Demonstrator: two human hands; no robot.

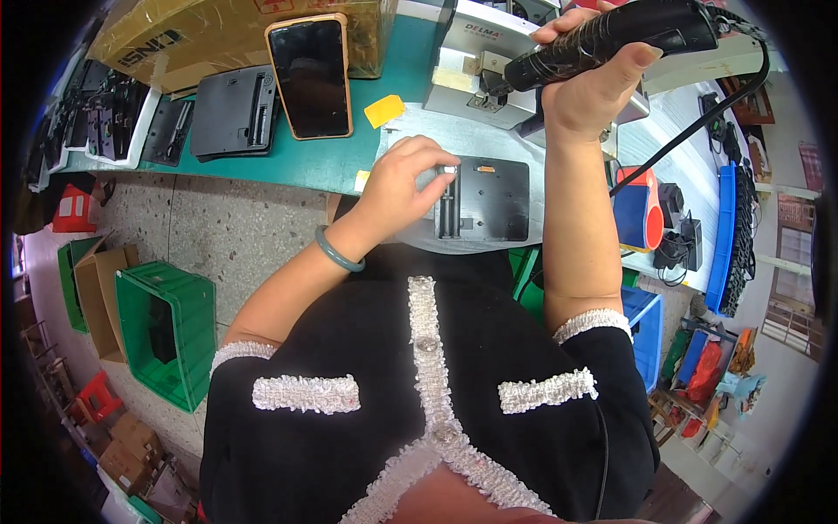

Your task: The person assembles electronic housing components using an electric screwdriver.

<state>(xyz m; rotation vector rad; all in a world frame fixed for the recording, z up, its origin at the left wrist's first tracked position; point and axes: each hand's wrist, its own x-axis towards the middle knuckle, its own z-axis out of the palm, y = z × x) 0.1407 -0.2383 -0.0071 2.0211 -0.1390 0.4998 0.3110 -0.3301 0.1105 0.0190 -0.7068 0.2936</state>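
Seemingly mid-assembly: left hand (403, 179) pinches a small screw (450, 169) onto the black panel (489, 199) on the table (332, 162), frame centre; right hand (594, 83) grips the raised electric screwdriver (611, 39), driving undone.

Phone (310, 77) leaning on cardboard box (218, 31), green crate (170, 336), yellow tag (384, 111)

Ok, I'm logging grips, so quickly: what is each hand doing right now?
Left hand: fingertips pinched on a small part at the black plastic panel.
Right hand: closed around the black electric screwdriver, raised.
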